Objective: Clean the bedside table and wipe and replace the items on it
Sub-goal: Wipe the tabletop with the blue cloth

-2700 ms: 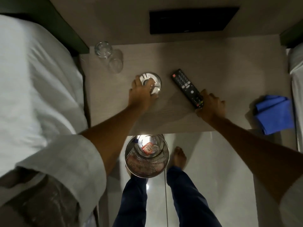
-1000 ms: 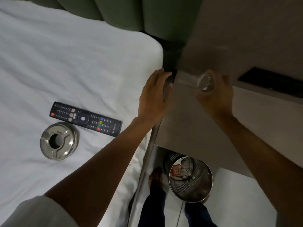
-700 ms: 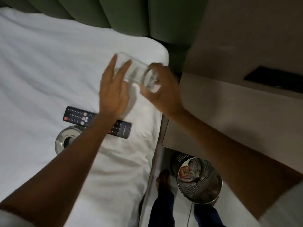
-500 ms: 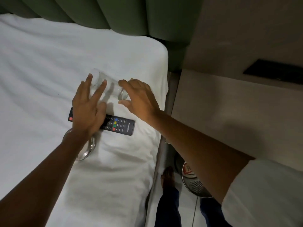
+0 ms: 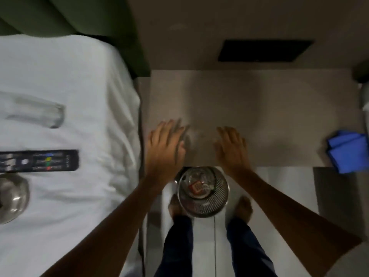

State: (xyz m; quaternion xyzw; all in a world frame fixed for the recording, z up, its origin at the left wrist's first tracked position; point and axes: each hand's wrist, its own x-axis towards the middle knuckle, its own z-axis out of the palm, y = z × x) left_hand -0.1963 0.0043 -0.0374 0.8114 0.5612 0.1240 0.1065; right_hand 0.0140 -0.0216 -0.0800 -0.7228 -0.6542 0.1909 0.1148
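No legible text; remote control (image 5: 38, 160) lettering blurred beyond reading.

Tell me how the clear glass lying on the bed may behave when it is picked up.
The glass lies on its side on the soft white sheet, so it may roll when nudged. It looks smooth and clear, so probably slippery and breakable. It appears empty, so likely light.

bedroom | white bed (image 5: 69, 80) | bedside table (image 5: 249, 100) | green headboard (image 5: 89, 17)
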